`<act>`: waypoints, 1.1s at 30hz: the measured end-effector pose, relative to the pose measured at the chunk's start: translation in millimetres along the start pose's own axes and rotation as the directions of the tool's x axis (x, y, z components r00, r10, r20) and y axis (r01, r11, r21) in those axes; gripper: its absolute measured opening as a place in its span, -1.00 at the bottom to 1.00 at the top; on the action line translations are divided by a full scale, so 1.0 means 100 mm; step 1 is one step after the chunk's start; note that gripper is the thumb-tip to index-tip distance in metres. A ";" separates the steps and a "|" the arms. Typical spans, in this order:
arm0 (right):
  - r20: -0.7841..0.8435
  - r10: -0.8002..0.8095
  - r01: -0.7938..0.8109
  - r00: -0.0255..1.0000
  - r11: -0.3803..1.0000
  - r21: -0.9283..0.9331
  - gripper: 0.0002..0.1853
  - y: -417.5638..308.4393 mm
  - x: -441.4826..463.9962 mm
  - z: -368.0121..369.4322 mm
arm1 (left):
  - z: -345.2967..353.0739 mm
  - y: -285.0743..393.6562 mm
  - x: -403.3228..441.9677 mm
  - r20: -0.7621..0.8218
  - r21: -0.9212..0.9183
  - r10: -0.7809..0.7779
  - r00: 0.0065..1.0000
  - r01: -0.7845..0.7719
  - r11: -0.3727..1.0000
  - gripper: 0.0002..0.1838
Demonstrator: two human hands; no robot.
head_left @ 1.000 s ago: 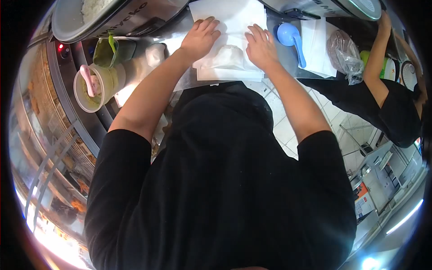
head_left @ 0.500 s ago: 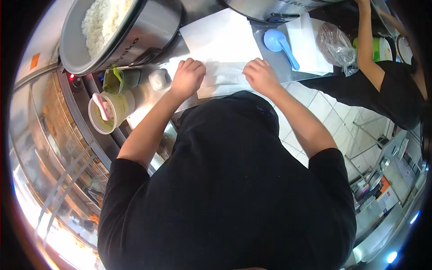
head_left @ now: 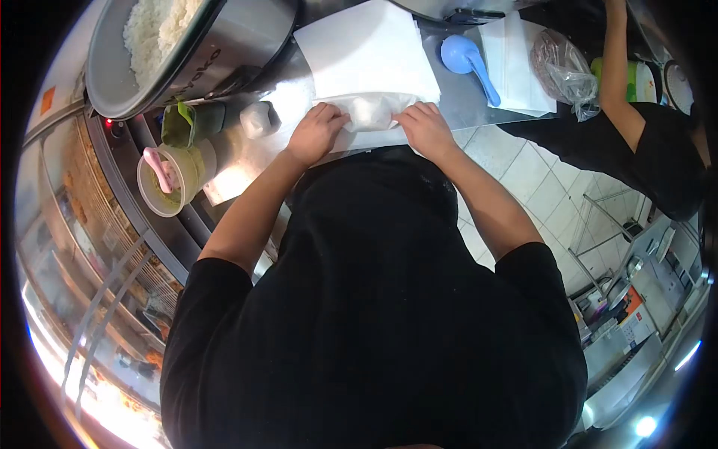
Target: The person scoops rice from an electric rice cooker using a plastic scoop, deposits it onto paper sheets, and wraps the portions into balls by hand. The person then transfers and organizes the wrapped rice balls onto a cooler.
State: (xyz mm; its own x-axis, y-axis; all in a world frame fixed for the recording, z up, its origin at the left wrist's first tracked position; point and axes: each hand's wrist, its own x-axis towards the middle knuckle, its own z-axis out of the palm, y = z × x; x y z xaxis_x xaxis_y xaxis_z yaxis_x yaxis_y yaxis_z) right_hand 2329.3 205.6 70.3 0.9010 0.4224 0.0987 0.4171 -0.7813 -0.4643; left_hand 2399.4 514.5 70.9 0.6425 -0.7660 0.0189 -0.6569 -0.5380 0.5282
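White paper bundle [head_left: 370, 112] lies at the near end of the paper stack [head_left: 366, 56], its long axis crosswise between your left grip [head_left: 318, 133] and right grip [head_left: 425, 127], each pinching one end, neither clearly nearer

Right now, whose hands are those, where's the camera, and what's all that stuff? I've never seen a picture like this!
No robot here, just a person. One camera, worn on the head, looks forward and down, so the big black shape below is their own clothing. The bare left hand and right hand hold opposite ends of a white paper bundle; what's inside is hidden. Beyond it on the metal counter lie white paper sheets, with a blue ladle to the right. At upper left, a rice cooker holds white rice.
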 end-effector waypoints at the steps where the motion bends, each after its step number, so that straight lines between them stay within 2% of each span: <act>1: 0.059 0.134 -0.136 0.989 0.990 0.034 -0.78 0.03 0.06 0.08 | -0.05 -0.02 0.08 0.081 -0.047 -0.049 0.996 0.053 0.998 -0.54; 2: 0.126 0.263 -0.272 0.957 0.960 0.062 -0.76 0.05 0.10 0.15 | -0.08 -0.03 0.19 0.077 -0.045 -0.047 0.996 0.051 0.998 -0.54; 3: 0.125 0.262 -0.270 0.957 0.961 0.058 -0.76 -0.01 0.25 0.09 | -0.23 0.08 0.42 0.218 -0.056 -0.334 0.917 0.353 0.934 -0.57; 4: 0.240 0.503 -0.533 0.830 0.843 0.075 -0.74 -0.12 0.49 -0.06 | -0.33 0.17 0.61 0.354 -0.024 -0.576 0.737 0.623 0.782 -0.60; 5: 0.350 0.691 -0.751 0.632 0.657 0.058 -0.71 -0.20 0.65 -0.14 | -0.35 0.22 0.75 0.350 -0.027 -0.576 0.739 0.622 0.782 -0.60; 6: 0.345 0.691 -0.749 0.635 0.661 0.055 -0.71 -0.20 0.70 -0.11 | -0.36 0.25 0.90 0.357 0.107 -0.605 0.712 0.612 0.783 -0.63; 7: 0.226 0.654 -0.674 0.722 0.738 0.016 -0.71 -0.20 0.74 -0.09 | -0.36 0.23 0.99 0.357 0.238 -0.635 0.685 0.591 0.771 -0.65; 8: 0.111 0.595 -0.595 0.796 0.803 -0.036 -0.70 -0.18 0.76 -0.08 | -0.34 0.21 1.01 0.353 0.233 -0.635 0.687 0.593 0.771 -0.65; 9: 0.115 0.593 -0.592 0.797 0.805 -0.042 -0.70 -0.16 0.77 -0.11 | -0.26 0.17 0.99 0.192 0.326 -0.526 0.828 0.452 0.830 -0.67; 10: 0.118 0.496 -0.483 0.860 0.867 -0.122 -0.68 -0.12 0.77 -0.15 | -0.18 0.13 0.95 0.047 0.436 -0.372 0.927 0.316 0.843 -0.68; 11: 0.132 0.393 -0.364 0.910 0.910 -0.198 -0.67 -0.11 0.76 -0.17 | -0.12 0.05 0.94 0.075 0.406 -0.378 0.923 0.318 0.857 -0.68; 12: 0.143 0.390 -0.360 0.910 0.912 -0.198 -0.67 -0.11 0.72 -0.13 | -0.12 0.04 0.90 0.078 0.401 -0.386 0.919 0.326 0.856 -0.68; 14: 0.233 0.478 -0.485 0.847 0.874 -0.033 -0.69 -0.16 0.62 -0.02 | -0.13 0.00 0.83 0.317 0.055 -0.542 0.778 0.556 0.829 -0.68; 15: 0.242 0.480 -0.488 0.843 0.872 -0.031 -0.69 -0.18 0.54 0.07 | -0.13 0.08 0.72 0.228 -0.004 -0.550 0.804 0.565 0.825 -0.76; 16: 0.166 0.552 -0.568 0.817 0.821 0.066 -0.68 -0.25 0.43 0.16 | -0.06 0.14 0.61 0.241 -0.007 -0.549 0.800 0.567 0.823 -0.76; 17: 0.100 0.628 -0.635 0.772 0.754 0.167 -0.66 -0.31 0.29 0.24 | 0.05 0.23 0.48 0.068 -0.107 -0.542 0.838 0.546 0.831 -0.80; 18: 0.120 0.638 -0.649 0.761 0.743 0.165 -0.66 -0.39 0.18 0.26 | 0.15 0.32 0.33 -0.104 -0.202 -0.537 0.837 0.510 0.836 -0.84; 20: -0.074 0.643 -0.552 0.762 0.706 0.444 -0.59 -0.55 0.03 0.28 | 0.31 0.43 0.17 -0.119 -0.262 -0.508 0.853 0.466 0.845 -0.78; 21: -0.132 0.592 -0.478 0.795 0.745 0.465 -0.53 -0.64 -0.02 0.26 | 0.34 0.50 0.16 -0.239 -0.202 -0.432 0.870 0.391 0.898 -0.68; 22: -0.121 0.597 -0.484 0.793 0.738 0.470 -0.53 -0.68 -0.04 0.25 | 0.36 0.59 0.15 -0.353 -0.129 -0.341 0.871 0.316 0.940 -0.57; 23: -0.093 0.507 -0.461 0.857 0.835 0.301 -0.51 -0.69 -0.05 0.22 | 0.36 0.69 0.14 -0.226 -0.147 -0.438 0.870 0.414 0.898 -0.47; 24: -0.051 0.412 -0.404 0.910 0.907 0.122 -0.49 -0.66 -0.04 0.20 | 0.37 0.73 0.19 -0.229 -0.143 -0.438 0.870 0.415 0.899 -0.47; 25: 0.020 0.409 -0.409 0.912 0.908 0.094 -0.52 -0.63 -0.02 0.18 | 0.37 0.76 0.26 -0.274 -0.193 -0.438 0.856 0.397 0.897 -0.52; 26: 0.012 0.404 -0.403 0.915 0.910 0.099 -0.52 -0.60 0.00 0.16 | 0.37 0.79 0.32 -0.319 -0.239 -0.438 0.841 0.376 0.895 -0.55; 27: 0.068 0.397 -0.402 0.915 0.912 0.086 -0.55 -0.59 0.02 0.09 | 0.28 0.86 0.43 -0.324 -0.231 -0.434 0.841 0.375 0.898 -0.55; 28: 0.123 0.389 -0.399 0.913 0.914 0.069 -0.58 -0.57 0.02 0.03 | 0.10 0.98 0.59 -0.103 -0.403 -0.607 0.788 0.525 0.750 -0.53; 29: 0.174 0.410 -0.425 0.895 0.903 0.059 -0.62 -0.54 0.02 0.01 | -0.04 1.06 0.74 0.148 -0.515 -0.705 0.694 0.662 0.544 -0.49; 30: 0.165 0.409 -0.422 0.898 0.905 0.056 -0.62 -0.51 0.00 0.04 | -0.11 1.08 0.87 0.140 -0.517 -0.702 0.699 0.656 0.550 -0.49; 32: 0.176 0.339 -0.358 0.924 0.929 0.090 -0.61 -0.40 -0.05 0.12 | -0.21 1.03 1.10 0.362 -0.224 -0.674 0.644 0.761 0.608 -0.37; 33: 0.185 0.291 -0.310 0.939 0.947 0.083 -0.56 -0.35 -0.05 0.09 | -0.21 1.01 1.17 0.375 -0.159 -0.690 0.619 0.776 0.610 -0.37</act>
State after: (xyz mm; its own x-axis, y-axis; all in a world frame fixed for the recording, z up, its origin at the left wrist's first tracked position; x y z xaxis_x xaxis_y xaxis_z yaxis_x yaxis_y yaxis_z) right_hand 2308.8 234.5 78.5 0.9451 0.2544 -0.2051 0.1063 -0.8328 -0.5433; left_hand 2416.0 378.2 144.6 0.7032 -0.2348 -0.6711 0.1606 -0.8670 0.4716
